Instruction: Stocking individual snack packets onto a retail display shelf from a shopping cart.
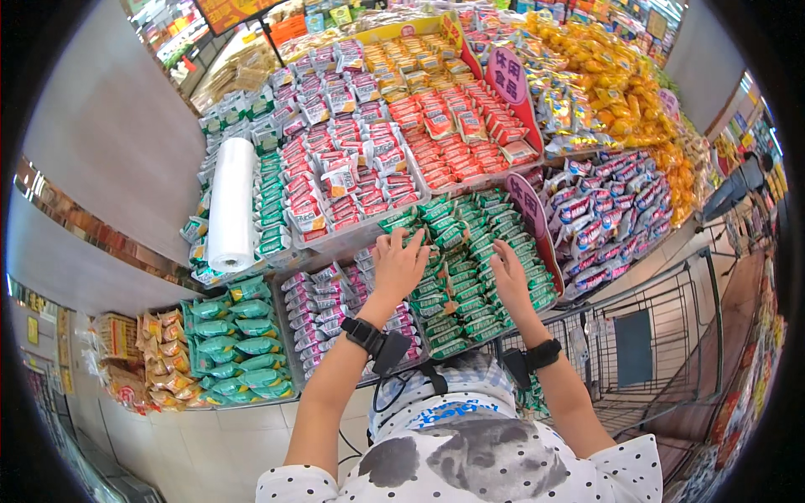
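Small green snack packets (468, 292) lie in neat rows in a bin at the front of the display, directly before me. My left hand (397, 267) is over the bin's left side, fingers spread, the fingertips at the upper green packets; contact is hard to tell. Over the right part of the same bin, my right hand (510, 276) has its fingers apart and nothing in it. Both wrists wear black straps with small devices. White-and-magenta packets (321, 308) fill the bin to the left, partly hidden by my left forearm.
Behind stand raised tubs of red packets (462, 135) and white-and-red packets (352, 166). A plastic bag roll (231, 207) stands at the left. A purple sign (531, 210) edges the green bin. At right are a wire shopping cart (654, 352) and a distant person (739, 182).
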